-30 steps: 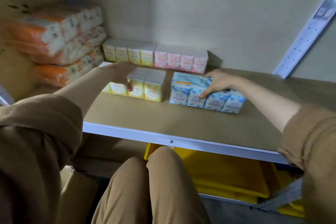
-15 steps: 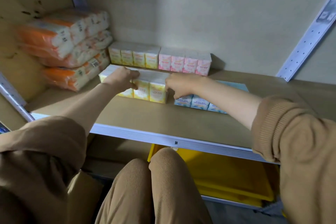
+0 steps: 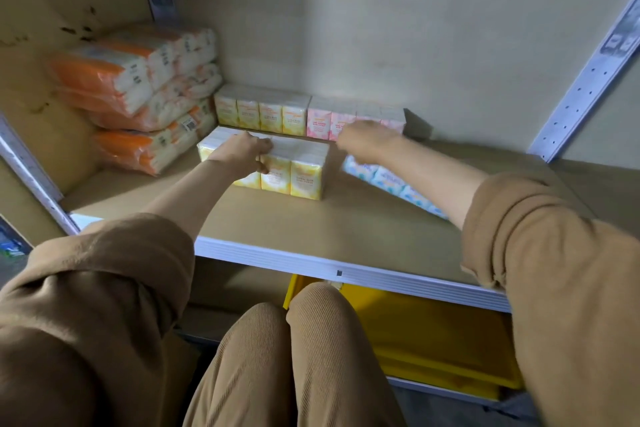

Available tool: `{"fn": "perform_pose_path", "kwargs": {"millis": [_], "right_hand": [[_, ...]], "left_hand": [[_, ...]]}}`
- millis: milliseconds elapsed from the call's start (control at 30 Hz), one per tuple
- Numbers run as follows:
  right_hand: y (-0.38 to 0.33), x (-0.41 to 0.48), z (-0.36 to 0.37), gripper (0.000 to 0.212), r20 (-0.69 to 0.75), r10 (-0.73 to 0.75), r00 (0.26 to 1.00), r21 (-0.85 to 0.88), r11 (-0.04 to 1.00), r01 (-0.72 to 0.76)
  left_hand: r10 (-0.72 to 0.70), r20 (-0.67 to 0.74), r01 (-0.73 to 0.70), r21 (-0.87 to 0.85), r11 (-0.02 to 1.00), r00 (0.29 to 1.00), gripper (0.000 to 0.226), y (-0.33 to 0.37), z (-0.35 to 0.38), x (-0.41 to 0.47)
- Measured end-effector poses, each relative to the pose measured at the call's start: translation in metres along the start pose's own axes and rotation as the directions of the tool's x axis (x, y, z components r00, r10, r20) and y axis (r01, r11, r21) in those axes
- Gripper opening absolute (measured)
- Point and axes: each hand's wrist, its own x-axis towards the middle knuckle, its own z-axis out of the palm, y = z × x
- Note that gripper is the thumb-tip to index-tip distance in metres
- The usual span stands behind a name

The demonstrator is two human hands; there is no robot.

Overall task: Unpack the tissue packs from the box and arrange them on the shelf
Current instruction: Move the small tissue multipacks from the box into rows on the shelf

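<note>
Shelf [image 3: 311, 222] of brown board with a white front edge carries all the tissue packs. Front yellow packs [image 3: 306, 172] stand as one upright block left of the middle, labels facing the camera. Left hand [image 3: 240, 158] lies over the top of this block, fingers reaching across the top and thumb curled down onto the front face, so it grips the block.

Blue packs [image 3: 388, 178] sit in a row to the right of the yellow block with a gap between. The row slants toward the front right, and the right forearm covers part of it. Right hand [image 3: 363, 142] hangs over the far end of the blue row, just in front of the pink packs [image 3: 323, 121] — it is motion-blurred, so I cannot tell how far its fingers are open or whether it touches anything.

Back row against the wall: back yellow packs [image 3: 259, 111] on the left, the pink ones touching them on the right. Orange bundles [image 3: 128, 87], plastic-wrapped, are stacked three high in the left corner. Yellow bin [image 3: 433, 333] sits on the level under the shelf. Tan sleeves [image 3: 104, 270] are pushed up both arms — knees [image 3: 294, 340] in tan trousers show at bottom centre.
</note>
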Motion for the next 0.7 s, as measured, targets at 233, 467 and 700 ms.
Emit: {"fn": "perform_pose_path", "kwargs": {"millis": [233, 467, 700], "right_hand": [[0.085, -0.014, -0.039, 0.026, -0.422, 0.456, 0.784, 0.526, 0.827, -0.198], [0.092, -0.035, -0.014, 0.029, -0.309, 0.743, 0.594, 0.843, 0.503, -0.192], [0.121, -0.057, 0.02, 0.035, -0.113, 0.835, 0.539, 0.91, 0.305, -0.281]], "left_hand": [[-0.007, -0.01, 0.008, 0.024, 1.0, 1.0, 0.058, 0.005, -0.001, -0.004], [-0.016, 0.004, 0.016, 0.042, 0.999, 1.0, 0.058, 0.006, -0.003, -0.006], [-0.026, -0.001, 0.026, 0.037, 0.999, 1.0, 0.062, 0.005, 0.0, -0.008]]}}
